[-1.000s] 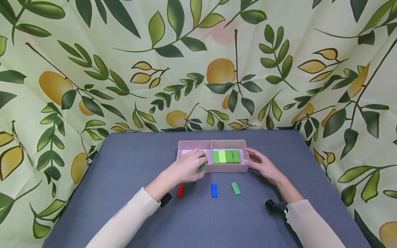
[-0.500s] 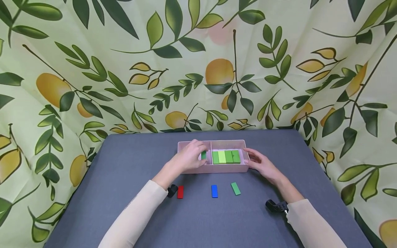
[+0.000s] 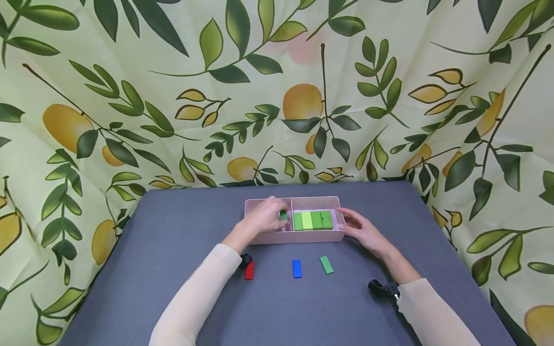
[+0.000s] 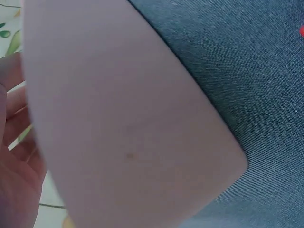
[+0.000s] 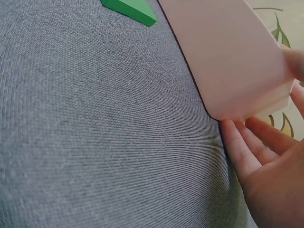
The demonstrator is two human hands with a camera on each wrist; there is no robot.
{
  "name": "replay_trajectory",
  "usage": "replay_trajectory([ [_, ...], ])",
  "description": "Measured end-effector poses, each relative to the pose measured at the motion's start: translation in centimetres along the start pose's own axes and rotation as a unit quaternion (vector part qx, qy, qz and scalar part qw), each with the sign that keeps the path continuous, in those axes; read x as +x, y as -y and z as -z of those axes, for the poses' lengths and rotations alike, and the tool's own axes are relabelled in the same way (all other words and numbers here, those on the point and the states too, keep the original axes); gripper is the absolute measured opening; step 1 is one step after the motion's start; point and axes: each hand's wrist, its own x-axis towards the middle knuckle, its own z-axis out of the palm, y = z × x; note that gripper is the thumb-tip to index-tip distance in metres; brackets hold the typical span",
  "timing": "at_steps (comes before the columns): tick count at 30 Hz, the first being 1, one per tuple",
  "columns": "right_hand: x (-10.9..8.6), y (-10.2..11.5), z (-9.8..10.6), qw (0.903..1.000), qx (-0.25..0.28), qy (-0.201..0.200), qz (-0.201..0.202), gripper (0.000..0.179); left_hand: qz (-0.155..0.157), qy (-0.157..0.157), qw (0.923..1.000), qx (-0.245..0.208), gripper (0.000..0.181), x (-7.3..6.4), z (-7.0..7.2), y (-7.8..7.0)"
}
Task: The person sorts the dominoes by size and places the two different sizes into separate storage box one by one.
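Note:
My left hand (image 3: 266, 215) reaches over the front wall into the left compartment of a pink two-part box (image 3: 311, 236). Between its thumb and fingers it pinches a green block (image 3: 283, 215), partly covered by the fingers. Several green blocks (image 3: 312, 220) of differing shades lie side by side in the right compartment. At the box's right end, my right hand (image 3: 363, 233) touches the wall with fairly straight fingers. The right wrist view shows those fingertips (image 5: 228, 127) against the box's lower corner. In the left wrist view the box's outer wall (image 4: 133, 104) hides the pinched block.
In front of the box, a red block (image 3: 249, 271), a blue block (image 3: 296, 268) and a green block (image 3: 326, 265) lie on the grey tablecloth (image 3: 303, 312). The left wrist strap partly covers the red one. A leaf-patterned curtain (image 3: 259, 96) hangs behind the table.
My left hand has moved from above the box's front edge into the left compartment with the green block. My right hand stays at the right end. The head view has shifted slightly.

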Motion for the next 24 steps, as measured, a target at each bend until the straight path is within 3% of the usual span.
replay_trajectory([
  [10,-0.1,-0.1,0.0,0.9999,0.011,0.002,0.008,0.062,0.019,0.049,0.9972,0.053,0.015,1.2,-1.5,0.8],
  [24,0.0,0.0,-0.1,1.0000,0.008,0.000,0.000,0.063,-0.016,0.084,0.9913,0.100,0.018,2.6,-2.7,1.0],
])
